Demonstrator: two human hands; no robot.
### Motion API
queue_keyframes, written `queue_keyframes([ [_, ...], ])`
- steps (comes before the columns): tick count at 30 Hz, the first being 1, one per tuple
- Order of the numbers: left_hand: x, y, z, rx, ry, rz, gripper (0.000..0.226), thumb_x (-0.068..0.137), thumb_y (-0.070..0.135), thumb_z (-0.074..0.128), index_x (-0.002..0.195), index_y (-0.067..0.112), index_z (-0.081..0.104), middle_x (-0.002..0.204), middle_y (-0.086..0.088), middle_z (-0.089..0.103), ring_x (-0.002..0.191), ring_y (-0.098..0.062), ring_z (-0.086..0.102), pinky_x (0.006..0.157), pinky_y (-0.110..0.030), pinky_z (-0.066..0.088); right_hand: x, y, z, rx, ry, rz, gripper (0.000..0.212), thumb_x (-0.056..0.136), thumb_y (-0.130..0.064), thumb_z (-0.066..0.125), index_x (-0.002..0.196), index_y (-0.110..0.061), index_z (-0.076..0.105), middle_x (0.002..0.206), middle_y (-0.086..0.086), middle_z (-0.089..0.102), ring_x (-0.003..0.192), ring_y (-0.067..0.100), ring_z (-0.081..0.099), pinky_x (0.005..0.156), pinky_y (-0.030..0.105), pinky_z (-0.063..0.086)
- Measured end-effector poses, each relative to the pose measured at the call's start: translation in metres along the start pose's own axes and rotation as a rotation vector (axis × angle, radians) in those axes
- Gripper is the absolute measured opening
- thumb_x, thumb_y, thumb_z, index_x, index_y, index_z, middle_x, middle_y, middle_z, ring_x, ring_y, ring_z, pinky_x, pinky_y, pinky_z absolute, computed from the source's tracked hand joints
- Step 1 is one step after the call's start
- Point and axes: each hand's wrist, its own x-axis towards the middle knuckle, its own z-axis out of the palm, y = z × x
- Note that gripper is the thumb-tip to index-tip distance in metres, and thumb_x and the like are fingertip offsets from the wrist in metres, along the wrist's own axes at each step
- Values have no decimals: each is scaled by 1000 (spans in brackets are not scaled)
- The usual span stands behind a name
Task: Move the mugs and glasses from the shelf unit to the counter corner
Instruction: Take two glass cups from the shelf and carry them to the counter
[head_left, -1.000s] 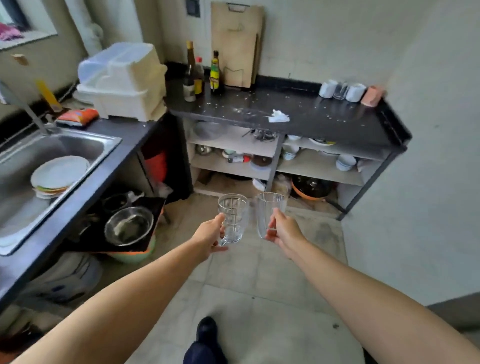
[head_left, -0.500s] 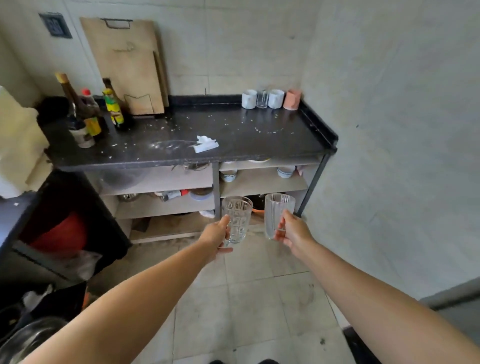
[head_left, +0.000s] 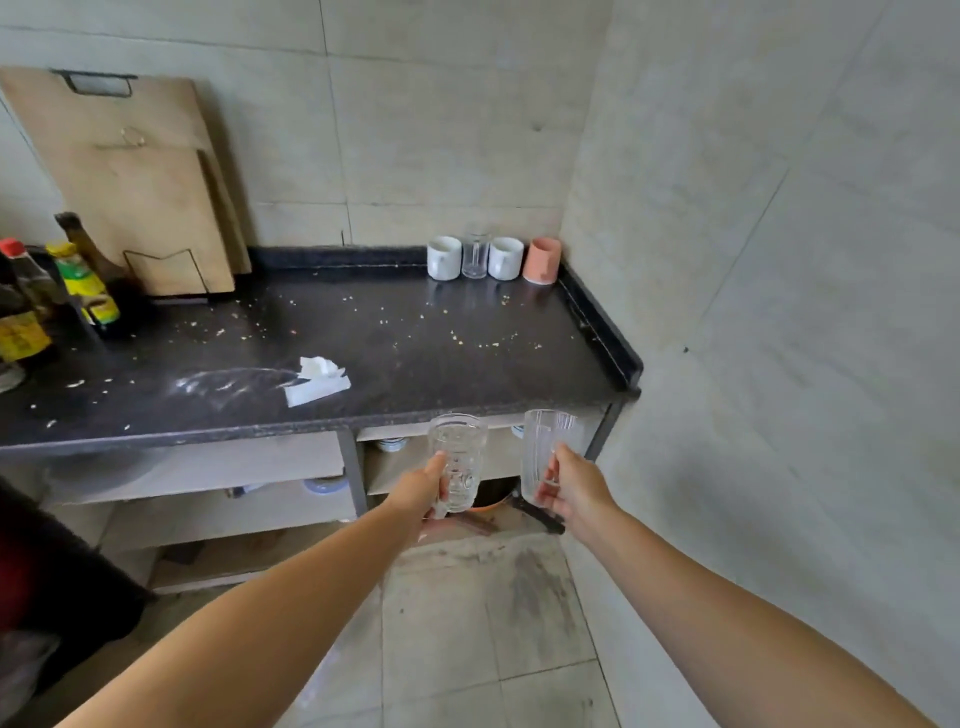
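Clear patterned drinking glass (head_left: 458, 462) gripped upright in my left hand (head_left: 420, 493) | clear ribbed drinking glass (head_left: 546, 452) gripped in my right hand (head_left: 574, 491) | both held before the dark speckled counter (head_left: 395, 353) edge.

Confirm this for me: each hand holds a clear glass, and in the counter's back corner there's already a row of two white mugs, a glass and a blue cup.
One detail is off. The head view shows a pink cup, not blue, ending the row beside the white mugs and glass. The left hand and right hand each hold a clear glass.
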Motion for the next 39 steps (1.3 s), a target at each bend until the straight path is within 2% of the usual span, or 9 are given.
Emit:
queue_keyframes([
  [3,34,31,22,-61,9,-27,45,98,44,41,63,14,43,64,-4,41,56,-15,39,44,-24,48,47,-32,-4,-21,2,1,36,98,-25,43,64,-13,40,60,6,40,50,17,43,47,26,47],
  [7,80,68,40,-43,11,-66,43,95,46,44,65,15,46,69,-3,44,64,-16,43,70,-37,59,106,-60,-1,-15,6,11,37,97,-25,42,63,-13,42,58,6,42,52,18,44,53,30,46],
  [11,148,113,60,-15,-18,-35,43,97,42,43,62,16,46,65,-2,46,58,-16,44,70,-37,57,179,-90,12,-11,-6,23,37,96,-25,44,61,-15,43,56,4,43,50,16,46,47,27,49],
  [16,231,169,80,-3,-101,-68,31,97,43,41,90,18,58,107,-5,63,100,-20,61,85,-38,57,263,-131,36,43,49,87,36,95,-28,48,62,-14,48,63,6,48,58,18,50,54,29,52],
  [20,294,211,98,59,-119,-74,38,98,43,40,108,14,62,124,-15,62,98,-19,59,91,-39,55,319,-166,52,58,87,93,33,96,-28,49,66,-14,50,67,6,52,62,18,54,57,29,54],
  [26,364,250,131,113,-116,-132,43,99,42,37,75,13,59,77,-11,56,71,-16,57,93,-38,53,390,-204,66,20,137,63,36,100,-26,42,67,-12,48,66,8,50,63,18,54,70,36,55],
  [30,401,267,153,115,-130,-148,52,99,41,37,127,1,54,133,-21,55,125,-34,52,97,-37,51,436,-224,72,-32,155,14,36,101,-26,39,69,-11,48,66,8,50,62,18,55,68,37,57],
  [35,437,283,192,34,-90,-130,41,99,40,36,70,14,51,71,-6,52,79,-16,54,93,-34,50,491,-239,76,-90,143,-53,34,102,-28,38,72,-15,49,68,6,50,64,16,58,74,37,58],
  [39,456,293,216,-18,-50,-110,42,98,39,37,64,16,43,66,0,43,70,-12,47,93,-35,49,522,-242,79,-140,126,-114,35,102,-29,36,72,-16,49,70,4,52,65,14,59,82,41,58],
])
